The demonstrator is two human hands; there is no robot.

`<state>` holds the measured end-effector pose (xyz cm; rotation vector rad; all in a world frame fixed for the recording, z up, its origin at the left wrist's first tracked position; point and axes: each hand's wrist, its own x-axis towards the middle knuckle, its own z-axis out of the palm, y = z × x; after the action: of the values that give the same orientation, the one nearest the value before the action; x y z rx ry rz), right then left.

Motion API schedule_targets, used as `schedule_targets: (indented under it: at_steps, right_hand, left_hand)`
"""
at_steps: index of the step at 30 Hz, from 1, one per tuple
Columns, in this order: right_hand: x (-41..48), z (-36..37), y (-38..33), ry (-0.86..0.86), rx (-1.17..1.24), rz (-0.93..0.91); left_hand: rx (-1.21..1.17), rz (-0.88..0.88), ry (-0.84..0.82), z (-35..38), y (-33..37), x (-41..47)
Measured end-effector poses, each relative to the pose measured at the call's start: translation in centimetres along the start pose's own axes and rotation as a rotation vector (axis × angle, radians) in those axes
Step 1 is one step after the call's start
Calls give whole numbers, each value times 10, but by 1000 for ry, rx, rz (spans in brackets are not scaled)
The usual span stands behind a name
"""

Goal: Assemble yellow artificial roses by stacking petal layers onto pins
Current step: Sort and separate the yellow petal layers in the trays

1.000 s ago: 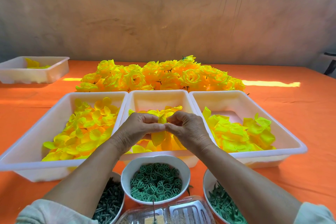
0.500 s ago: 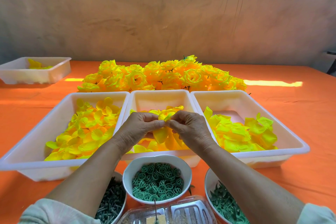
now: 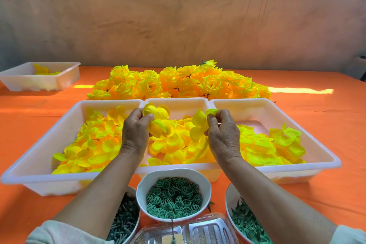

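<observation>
We record, across the upper half of the frame, one plastered wall [image 3: 178,16], mottled grey-brown. Below it, one table [image 3: 326,128] under orange cloth. On the cloth we count a short sunlight strip [image 3: 83,86] at mid-left and a long sunlight strip [image 3: 301,90] at mid-right.

Both bare forearms stretched forward, the left forearm [image 3: 103,180] and the right forearm [image 3: 257,184] angling slightly inward. The left hand [image 3: 136,130] was up, knuckles toward her, thumb and fingers curled and pinching a rounded petal layer [image 3: 156,111] — the right hand [image 3: 223,134] sat level with it, well apart, fingertips nipping a folded petal layer [image 3: 199,124].
</observation>
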<state>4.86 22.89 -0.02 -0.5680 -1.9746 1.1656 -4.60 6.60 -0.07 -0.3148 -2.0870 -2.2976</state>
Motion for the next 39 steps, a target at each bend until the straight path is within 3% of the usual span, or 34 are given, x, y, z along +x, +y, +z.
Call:
schedule_targets:
  at_steps: [5,10,14,17,21,24,26,34,36,39]
  right_hand:
    - [0,1,2,2,-2,34]
    - [-2,3,-1,-139,-55,66]
    - [-5,2,-4,-138,-38,51]
    - [-5,0,-4,-73,-33,31]
    - [-3,-3,-2,-17,8,31]
    - [-2,-2,-1,-11,15,45]
    - [-1,-2,-1,-3,6,48]
    - [2,-6,-6,-140,-68,59]
    - [6,-9,-12,-240,-175,-1]
    - [7,-9,-17,-529,-353,-38]
  left_hand:
    - [132,144,130,-3,3,-6]
    - [355,304,139,0,2,-13]
    - [566,513,84,5,2,-20]
    - [794,605,-93,6,-2,-23]
    - [1224,538,-517,2,-6,-25]
    - [1295,344,-672,-2,-8,-23]
    - [1319,234,-706,-3,-10,-23]
    - [1354,194,-669,1,-12,-27]
    - [1343,149,-672,0,-13,-26]
    - [1337,102,-684,1,-13,-26]
